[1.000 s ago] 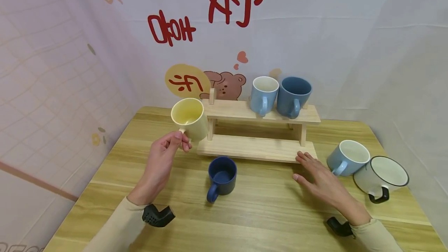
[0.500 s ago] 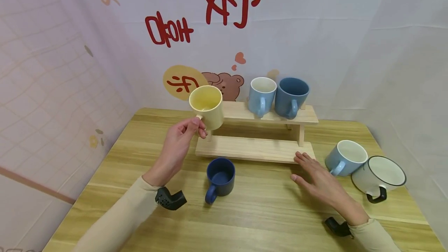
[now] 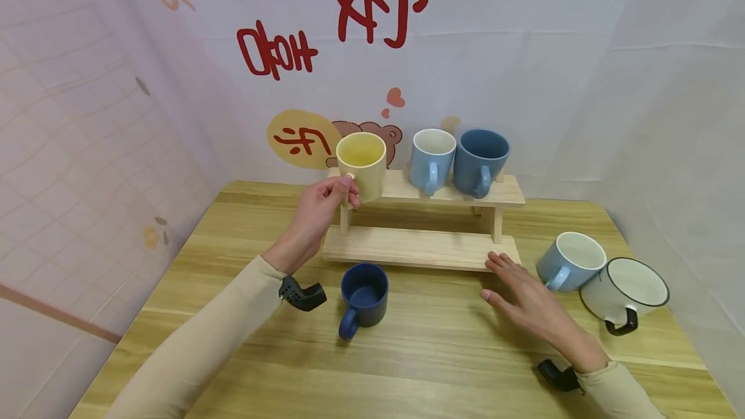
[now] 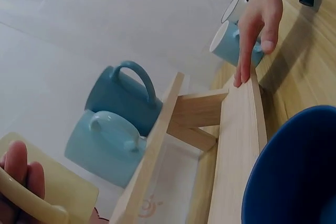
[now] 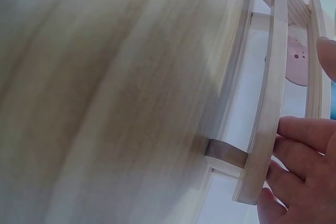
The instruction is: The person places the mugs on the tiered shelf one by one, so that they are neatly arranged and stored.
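I've got the left hand (image 3: 317,212) pinching the handle of a pale yellow cylindrical mug (image 3: 371,180), and that mug is right up at the left end of the upper board (image 3: 401,185) of a two-tier pale wooden rack (image 3: 419,247); whether its base touches the wood, I can't tell! Toward that board's right edge, a light blue mug with a white inside (image 3: 423,170) and a slate-blue tapered mug (image 3: 473,173) stand close together, handles to the front. Across to the right hand (image 3: 526,296): fingers straight, thumb apart, fingertips on the front right corner of the lower board, and my right-wrist view has them against wood. Down on the wood-grain table (image 3: 431,361), a navy blue round mug (image 3: 375,306) stands just ahead of the rack's front edge, left of its middle, handle aimed at the table's near left corner. By the table's right edge, a shorter light blue mug (image 3: 573,260) and a white mug with black rim and handle (image 3: 605,296) stand side by side.
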Motion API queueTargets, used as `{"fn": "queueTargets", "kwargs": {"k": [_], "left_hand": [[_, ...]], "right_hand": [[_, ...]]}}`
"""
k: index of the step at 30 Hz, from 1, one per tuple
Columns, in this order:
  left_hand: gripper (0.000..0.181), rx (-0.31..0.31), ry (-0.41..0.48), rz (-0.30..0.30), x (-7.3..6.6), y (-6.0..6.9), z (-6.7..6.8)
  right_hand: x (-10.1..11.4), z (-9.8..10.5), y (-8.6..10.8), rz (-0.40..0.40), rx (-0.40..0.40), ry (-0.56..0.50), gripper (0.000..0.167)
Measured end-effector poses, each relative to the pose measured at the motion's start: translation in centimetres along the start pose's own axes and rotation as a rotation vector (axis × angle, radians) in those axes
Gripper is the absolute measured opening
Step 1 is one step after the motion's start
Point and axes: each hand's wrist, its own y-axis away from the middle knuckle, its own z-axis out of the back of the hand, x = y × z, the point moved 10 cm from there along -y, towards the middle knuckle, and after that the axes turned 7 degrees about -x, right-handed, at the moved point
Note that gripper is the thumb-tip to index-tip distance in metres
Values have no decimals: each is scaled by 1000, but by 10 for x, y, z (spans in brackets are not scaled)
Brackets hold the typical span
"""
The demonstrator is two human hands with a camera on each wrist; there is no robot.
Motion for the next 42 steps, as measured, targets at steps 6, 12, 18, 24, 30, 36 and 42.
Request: {"fn": "queueTargets", "kwargs": {"k": [6, 12, 18, 24, 30, 36, 42], "left_hand": [[41, 7, 3, 9, 7, -14, -8], [40, 15, -20, 28, 14, -24, -15], [39, 23, -38, 35, 20, -32, -21], [39, 23, -62, 43, 26, -38, -25], [41, 34, -70, 32, 28, -41, -29], [42, 40, -79, 27, 30, -46, -32], [42, 27, -95, 24, 29, -49, -33]], "right_hand": [[-1, -1, 0, 0, 2, 5, 66], [1, 0, -1, 1, 0, 7, 66], [2, 1, 0, -2, -4, 1, 65], [2, 0, 0, -15, 11, -2, 66], [1, 0, 0, -22, 19, -6, 66], [0, -1, 0, -21, 15, -5, 66], [-1, -1, -1, -18, 6, 7, 66]]}}
